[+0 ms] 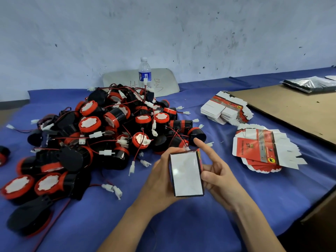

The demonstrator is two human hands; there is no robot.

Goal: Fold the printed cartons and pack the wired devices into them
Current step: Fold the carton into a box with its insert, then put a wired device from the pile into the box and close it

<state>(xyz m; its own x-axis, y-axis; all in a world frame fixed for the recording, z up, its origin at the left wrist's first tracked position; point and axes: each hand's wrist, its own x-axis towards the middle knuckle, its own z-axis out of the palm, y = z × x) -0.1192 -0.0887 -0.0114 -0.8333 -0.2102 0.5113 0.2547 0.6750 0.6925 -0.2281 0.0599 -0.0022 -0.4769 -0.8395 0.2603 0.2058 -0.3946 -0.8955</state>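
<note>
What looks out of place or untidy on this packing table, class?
The devices lie in a tangled heap, wires crossing; one device sits apart at the left edge. A bottle stands behind the heap.

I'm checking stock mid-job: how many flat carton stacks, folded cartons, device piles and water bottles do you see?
flat carton stacks: 2
folded carton: 1
device pile: 1 (devices too tangled to count singly)
water bottle: 1
Total: 5
</note>
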